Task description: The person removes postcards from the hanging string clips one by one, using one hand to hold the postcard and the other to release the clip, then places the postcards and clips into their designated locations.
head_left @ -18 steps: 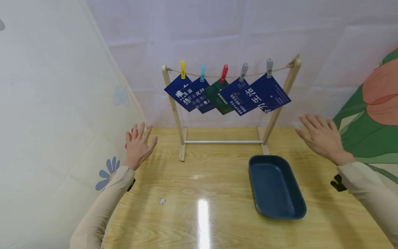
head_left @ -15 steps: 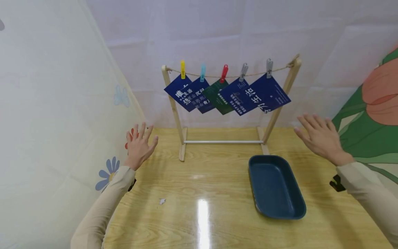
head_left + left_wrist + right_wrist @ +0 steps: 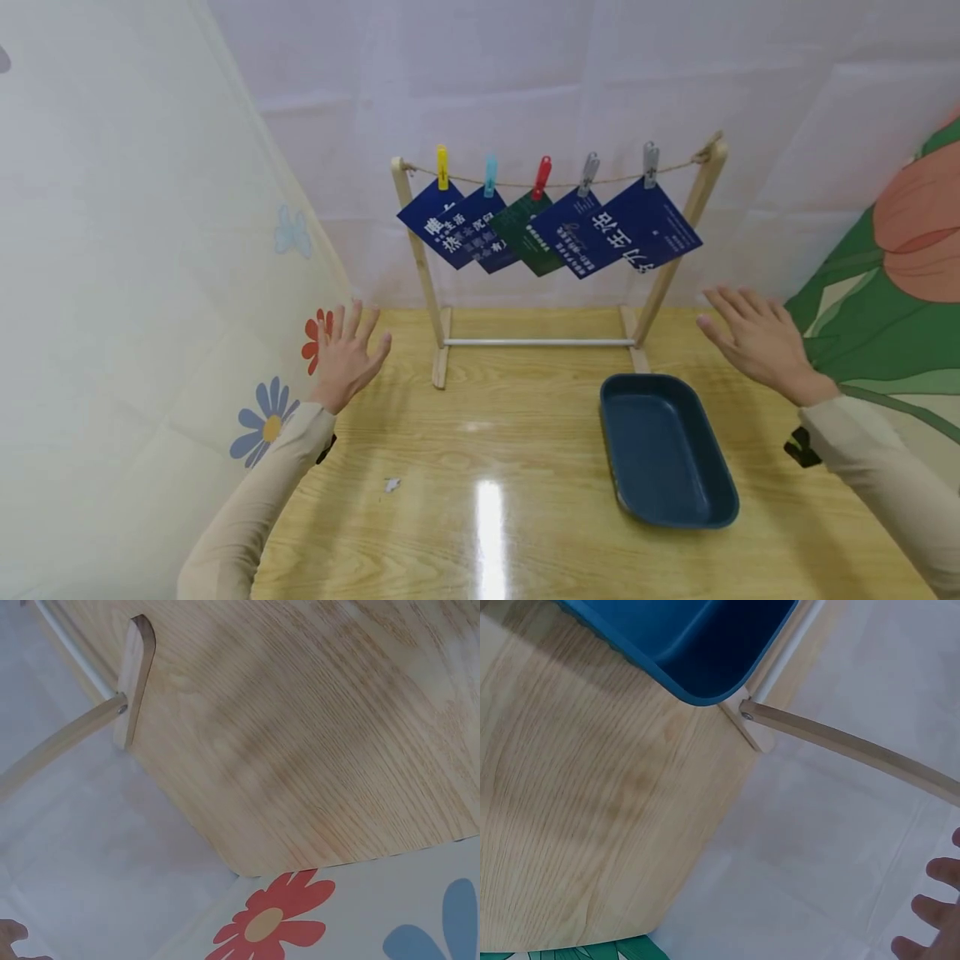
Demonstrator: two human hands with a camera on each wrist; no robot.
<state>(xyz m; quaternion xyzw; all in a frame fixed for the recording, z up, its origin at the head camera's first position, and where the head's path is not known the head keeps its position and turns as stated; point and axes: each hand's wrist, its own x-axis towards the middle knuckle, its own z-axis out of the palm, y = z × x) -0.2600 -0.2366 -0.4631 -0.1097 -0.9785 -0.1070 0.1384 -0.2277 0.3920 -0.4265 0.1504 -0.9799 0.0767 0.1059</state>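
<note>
Both of my hands are raised with fingers spread, and neither holds anything. In the head view my left hand [image 3: 347,358] is left of a wooden rack [image 3: 425,279], over the table's left side. My right hand [image 3: 763,343] is to the rack's right, beyond a dark blue tray [image 3: 663,450]. Along the rack's string, a yellow clothespin [image 3: 442,168], a light blue one, a red clothespin [image 3: 542,177] and two grey ones hold up overlapping cards. Most are blue, like the rightmost card [image 3: 652,223]; the middle green card [image 3: 525,237] hangs under the red clothespin.
The tray's bare inside shows; it stands on the wooden table [image 3: 450,433] before the rack's right foot. A small white scrap [image 3: 392,484] lies at the left front. A white cloth [image 3: 480,75] backs the rack, and a flower-printed cloth [image 3: 187,333] borders the left.
Both hands have shifted a little inward and lower in the head view, the left to the right and the right to the left. The rack, cards and tray stay put.
</note>
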